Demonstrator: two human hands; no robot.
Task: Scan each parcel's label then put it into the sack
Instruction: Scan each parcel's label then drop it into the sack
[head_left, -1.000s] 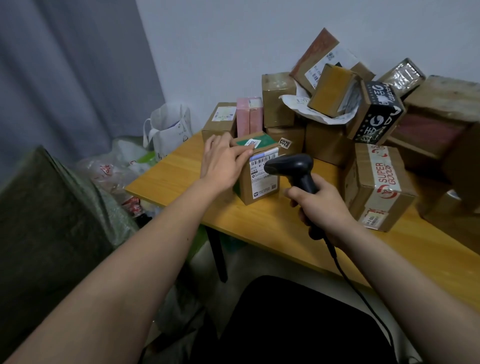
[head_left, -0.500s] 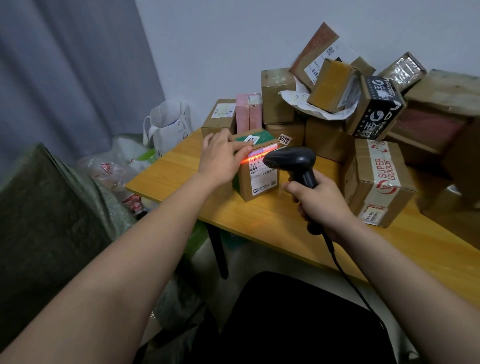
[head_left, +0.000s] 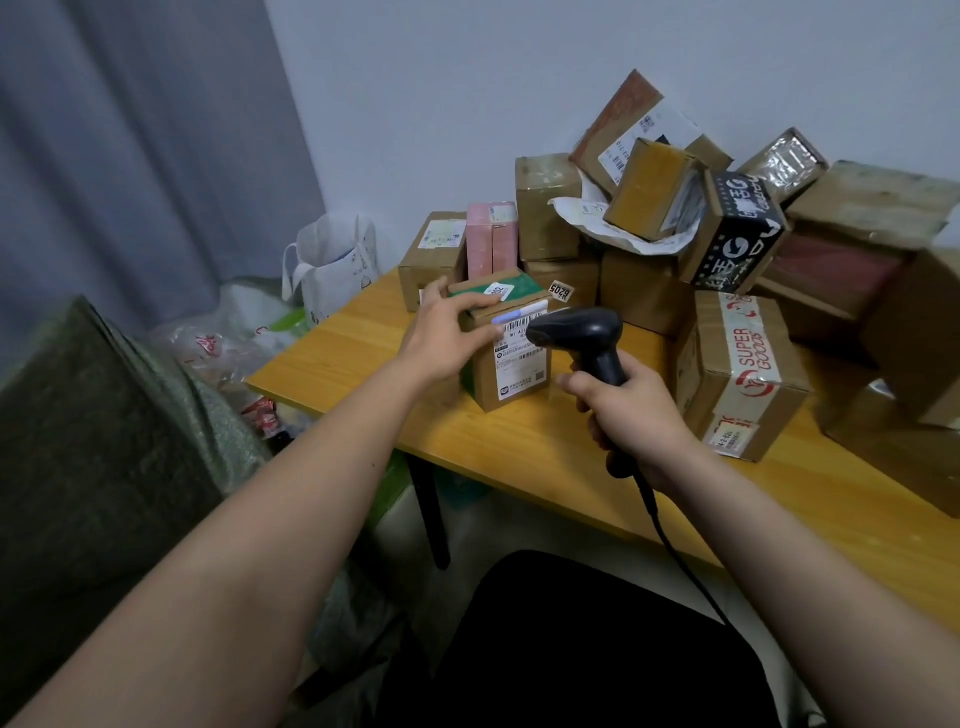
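A small cardboard parcel (head_left: 511, 371) with a green top and a white barcode label stands upright near the front left of the wooden table (head_left: 519, 457). My left hand (head_left: 447, 338) grips its top left corner, thumb behind and fingers across the label's upper edge. My right hand (head_left: 631, 415) grips the handle of a black corded barcode scanner (head_left: 582, 332), whose head points at the label from close by. A pale strip of light lies on the label's top. The dark green woven sack (head_left: 98, 457) fills the lower left, beside the table.
Several more parcels are heaped at the table's back and right, among them a "SUPER GOODS" box (head_left: 737, 374) right of the scanner and a pink box (head_left: 491, 247). A white tote bag (head_left: 337, 265) and plastic bags lie on the floor left of the table. A black seat (head_left: 571, 649) is below.
The red scan line seen half a second ago on the label has gone; a pale strip shows now. Both hands hold nearly the same places.
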